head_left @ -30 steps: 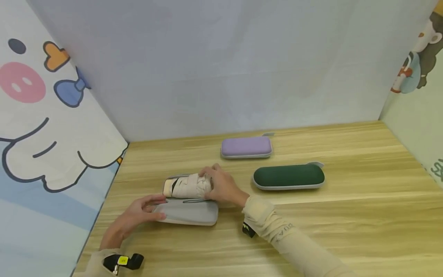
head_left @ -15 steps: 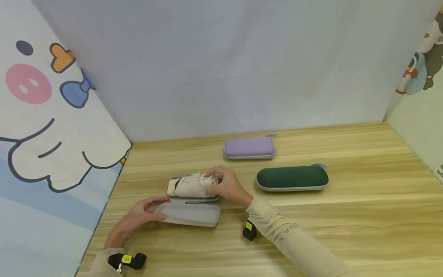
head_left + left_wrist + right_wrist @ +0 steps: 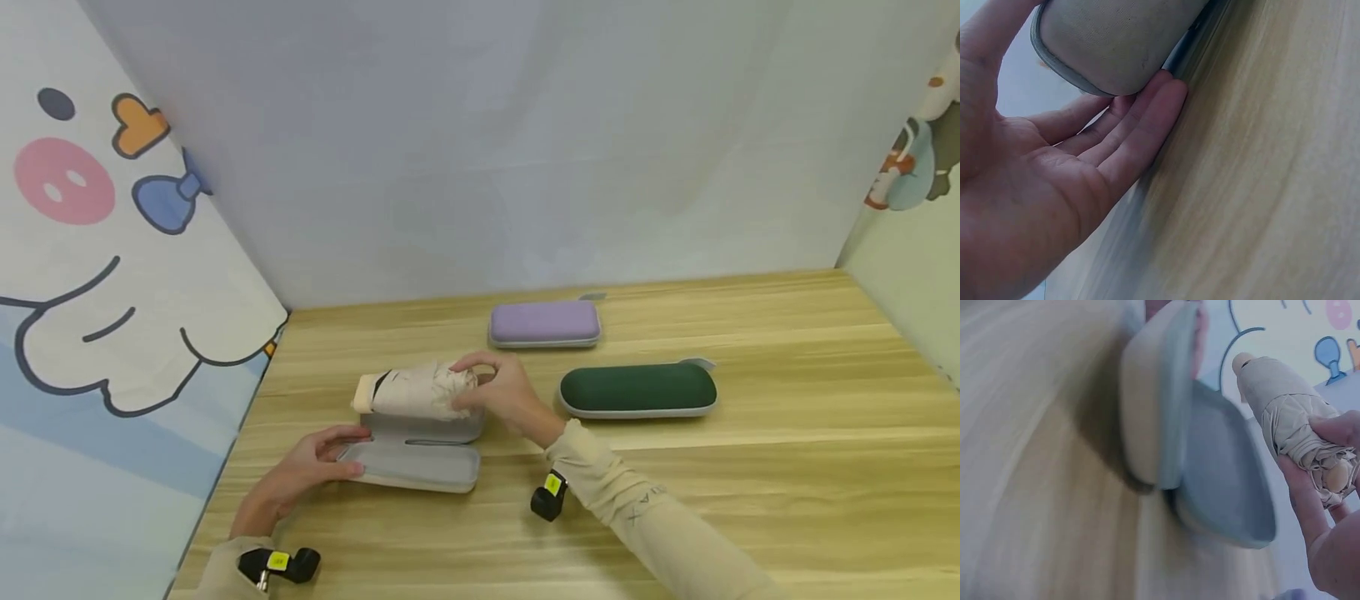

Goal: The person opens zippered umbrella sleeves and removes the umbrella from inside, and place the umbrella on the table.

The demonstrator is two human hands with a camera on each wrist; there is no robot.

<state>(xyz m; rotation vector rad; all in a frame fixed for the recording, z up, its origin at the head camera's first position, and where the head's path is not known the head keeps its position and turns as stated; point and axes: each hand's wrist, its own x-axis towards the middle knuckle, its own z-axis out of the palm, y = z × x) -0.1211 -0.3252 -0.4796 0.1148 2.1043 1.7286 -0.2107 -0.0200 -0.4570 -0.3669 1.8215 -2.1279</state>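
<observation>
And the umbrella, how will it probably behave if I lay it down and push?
The umbrella is probably stiff inside: it looks straight, though held at one end. Its fabric likely yields softly, since it shows loose folds. It may roll, looking rounded.

A purple hard-shell case (image 3: 545,323) lies closed on the wood-grain tabletop (image 3: 795,500); nearer and to its right lies a longer dark green case (image 3: 637,389), also closed. Behind stands a pale grey backdrop (image 3: 487,167), between a left panel (image 3: 52,283) printed with a pink-snouted cartoon figure and a pale green right panel (image 3: 907,275).
</observation>
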